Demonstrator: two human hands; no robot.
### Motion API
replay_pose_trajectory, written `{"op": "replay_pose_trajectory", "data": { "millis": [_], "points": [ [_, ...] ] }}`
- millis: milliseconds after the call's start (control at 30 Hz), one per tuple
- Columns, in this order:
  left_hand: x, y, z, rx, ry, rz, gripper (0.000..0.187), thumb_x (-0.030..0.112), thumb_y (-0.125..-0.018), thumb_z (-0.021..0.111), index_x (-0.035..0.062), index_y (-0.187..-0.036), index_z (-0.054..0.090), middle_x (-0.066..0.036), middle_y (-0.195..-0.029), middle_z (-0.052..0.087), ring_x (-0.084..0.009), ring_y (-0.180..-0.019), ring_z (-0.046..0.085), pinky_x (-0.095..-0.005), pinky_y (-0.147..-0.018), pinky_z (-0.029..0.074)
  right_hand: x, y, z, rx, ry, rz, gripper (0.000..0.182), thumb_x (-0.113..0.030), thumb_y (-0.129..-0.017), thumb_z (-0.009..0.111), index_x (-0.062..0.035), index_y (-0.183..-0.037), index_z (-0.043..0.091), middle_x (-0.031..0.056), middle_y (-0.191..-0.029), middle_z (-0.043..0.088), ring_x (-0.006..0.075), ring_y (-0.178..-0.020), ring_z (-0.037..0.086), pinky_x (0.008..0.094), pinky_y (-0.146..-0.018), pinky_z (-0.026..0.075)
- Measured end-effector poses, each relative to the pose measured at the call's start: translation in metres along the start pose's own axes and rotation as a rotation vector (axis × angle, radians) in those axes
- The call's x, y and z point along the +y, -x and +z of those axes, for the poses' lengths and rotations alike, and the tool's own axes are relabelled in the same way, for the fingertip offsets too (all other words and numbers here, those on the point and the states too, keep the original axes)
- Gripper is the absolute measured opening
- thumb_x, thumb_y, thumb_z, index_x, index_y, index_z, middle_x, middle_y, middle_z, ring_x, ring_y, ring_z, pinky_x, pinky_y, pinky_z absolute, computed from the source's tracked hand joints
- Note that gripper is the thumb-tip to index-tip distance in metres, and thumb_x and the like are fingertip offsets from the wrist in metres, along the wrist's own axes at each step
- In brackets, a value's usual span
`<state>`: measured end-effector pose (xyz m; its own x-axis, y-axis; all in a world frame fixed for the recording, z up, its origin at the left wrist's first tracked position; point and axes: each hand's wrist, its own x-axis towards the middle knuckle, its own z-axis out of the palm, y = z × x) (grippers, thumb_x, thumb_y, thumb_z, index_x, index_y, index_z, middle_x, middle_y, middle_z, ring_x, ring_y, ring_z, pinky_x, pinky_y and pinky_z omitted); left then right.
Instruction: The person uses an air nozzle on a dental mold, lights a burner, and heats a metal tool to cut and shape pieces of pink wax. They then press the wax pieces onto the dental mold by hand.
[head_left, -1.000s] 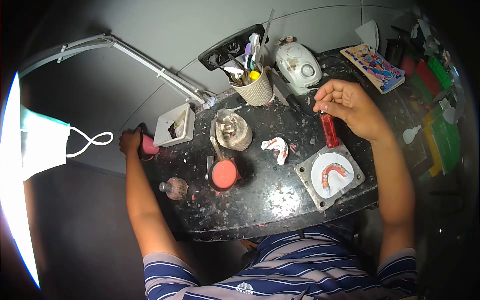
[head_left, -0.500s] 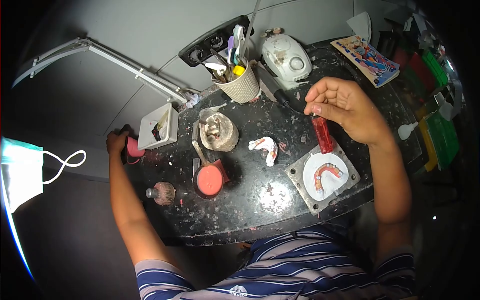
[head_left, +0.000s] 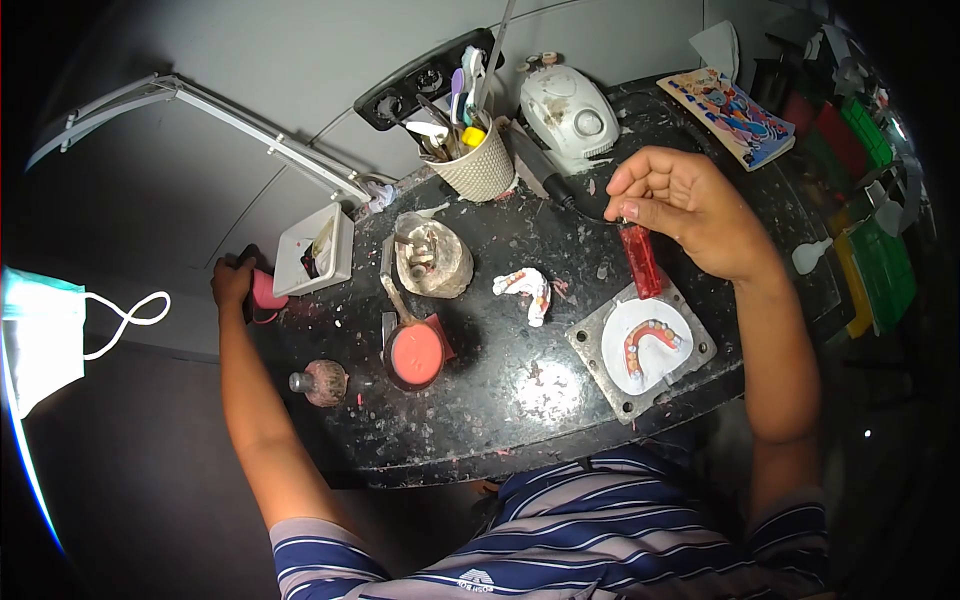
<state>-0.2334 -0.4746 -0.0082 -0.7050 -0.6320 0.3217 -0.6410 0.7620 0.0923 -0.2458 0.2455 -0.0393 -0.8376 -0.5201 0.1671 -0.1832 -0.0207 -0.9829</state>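
Note:
My right hand point(head_left: 680, 208) pinches the top of a small red translucent bottle point(head_left: 641, 262), which hangs over the back corner of a metal plate point(head_left: 591, 345). On that plate lies a white plaster disc point(head_left: 622, 368) with a pink dental arch point(head_left: 632, 352) set with teeth. At the far left my left hand point(head_left: 232, 284) is closed beside a pink cup point(head_left: 264, 292); what its fingers hold is hard to make out. A second white dental model point(head_left: 528, 292) and a pan of pink material point(head_left: 417, 356) sit between the hands.
Behind stand a white tray point(head_left: 343, 262), a plaster-crusted pot point(head_left: 462, 268), a tool cup point(head_left: 484, 172) and a white device point(head_left: 570, 112). A small jar point(head_left: 327, 383) is at the left front. A colourful booklet point(head_left: 738, 125) lies at the back right.
The whole view has shifted slightly. Both hands keep nearly the same pose, and the red bottle still hangs from my right hand.

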Motion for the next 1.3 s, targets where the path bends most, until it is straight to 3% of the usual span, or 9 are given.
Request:
{"op": "replay_pose_trajectory", "data": {
  "millis": [467, 633, 700, 733, 900, 1033, 1133, 1267, 1300],
  "points": [
    [0.019, 0.032, -0.019, 0.102, 0.082, -0.167, 0.098, 0.063, -0.077, 0.086, 0.0083, -0.15, 0.052, -0.024, -0.146, 0.064, -0.0455, -0.137, 0.059, -0.0541, -0.114, 0.046, 0.011, -0.006, -0.01, 0.046, 0.02, -0.03, 0.015, -0.001, -0.104, 0.065, 0.0033, -0.118, 0.067, 0.0118, -0.107, 0.077, 0.0158, -0.103, 0.074, 0.0284, -0.093, 0.058],
    [-0.006, 0.102, -0.038, 0.73, 0.188, 0.038, 0.073, 0.059, -0.094, 0.074, 0.0026, -0.14, 0.062, -0.023, -0.14, 0.067, -0.0423, -0.132, 0.063, -0.0528, -0.111, 0.047, 0.003, -0.001, -0.02, 0.056, -0.058, 0.01, 0.014, -0.007, -0.109, 0.06, 0.0015, -0.119, 0.067, 0.01, -0.107, 0.076, 0.0137, -0.099, 0.072, 0.0293, -0.09, 0.06],
    [-0.031, 0.152, -0.029, 0.79, 0.4, 0.122, 0.059, 0.051, -0.102, 0.068, -0.0034, -0.126, 0.069, -0.025, -0.132, 0.07, -0.04, -0.127, 0.065, -0.0485, -0.11, 0.048, -0.002, 0.004, -0.017, 0.073, -0.231, 0.014, 0.016, -0.009, -0.111, 0.056, -0.001, -0.12, 0.068, 0.0088, -0.106, 0.075, 0.0125, -0.096, 0.069, 0.0308, -0.082, 0.062],
    [-0.029, 0.185, -0.029, 0.679, 0.447, 0.027, 0.059, 0.051, -0.106, 0.063, -0.0056, -0.123, 0.07, -0.025, -0.127, 0.071, -0.0389, -0.123, 0.066, -0.0468, -0.109, 0.048, -0.002, 0.005, -0.015, 0.097, -0.253, -0.005, 0.019, -0.013, -0.112, 0.055, -0.0036, -0.122, 0.068, 0.0086, -0.105, 0.075, 0.0112, -0.087, 0.069, 0.029, -0.066, 0.06],
    [-0.065, 0.271, 0.018, 0.16, 0.727, -0.001, 0.073, 0.06, -0.114, 0.037, -0.003, -0.139, 0.063, -0.022, -0.122, 0.073, -0.0342, -0.115, 0.068, -0.0434, -0.106, 0.047, -0.004, 0.002, -0.022, -0.03, -0.151, 0.183, 0.025, -0.022, -0.112, 0.058, -0.0034, -0.124, 0.067, 0.0117, -0.11, 0.077, 0.0084, -0.074, 0.067, 0.0254, -0.051, 0.053],
    [-0.036, 0.312, 0.004, -0.022, 0.593, 0.137, 0.075, 0.049, -0.092, 0.083, 0.003, -0.145, 0.057, -0.021, -0.128, 0.071, -0.0372, -0.116, 0.068, -0.0463, -0.108, 0.046, 0.001, -0.002, -0.002, -0.051, -0.227, 0.235, 0.038, -0.021, -0.102, 0.075, 0.0037, -0.129, 0.063, 0.0129, -0.11, 0.077, 0.0108, -0.083, 0.07, 0.0282, -0.057, 0.058],
    [-0.021, 0.323, 0.005, 0.043, 0.409, 0.2, 0.075, 0.041, -0.084, 0.092, 0.0016, -0.14, 0.06, -0.019, -0.13, 0.069, -0.0348, -0.116, 0.067, -0.0448, -0.104, 0.049, -0.004, 0.014, 0.012, -0.18, -0.195, 0.173, 0.04, -0.011, -0.098, 0.077, 0.0071, -0.131, 0.064, 0.0155, -0.115, 0.077, 0.0152, -0.09, 0.074, 0.0288, -0.073, 0.062],
    [-0.006, 0.348, -0.001, 0.143, 0.37, 0.138, 0.089, 0.046, -0.079, 0.093, 0.0022, -0.147, 0.056, -0.024, -0.132, 0.066, -0.0438, -0.134, 0.051, -0.0539, -0.117, 0.033, -0.007, 0.038, 0.022, -0.25, -0.144, 0.106, 0.033, -0.004, -0.102, 0.065, 0.0097, -0.132, 0.064, 0.0162, -0.118, 0.076, 0.0144, -0.089, 0.074, 0.0289, -0.074, 0.062],
    [0.005, 0.358, -0.008, 0.19, 0.401, 0.16, 0.085, 0.043, -0.077, 0.095, 0.0, -0.142, 0.06, -0.023, -0.129, 0.067, -0.0423, -0.129, 0.055, -0.0526, -0.113, 0.039, -0.014, 0.048, 0.026, -0.234, -0.04, 0.086, 0.027, -0.005, -0.106, 0.061, 0.0061, -0.13, 0.065, 0.0158, -0.118, 0.076, 0.0129, -0.085, 0.072, 0.0282, -0.074, 0.062]
  ]
}}
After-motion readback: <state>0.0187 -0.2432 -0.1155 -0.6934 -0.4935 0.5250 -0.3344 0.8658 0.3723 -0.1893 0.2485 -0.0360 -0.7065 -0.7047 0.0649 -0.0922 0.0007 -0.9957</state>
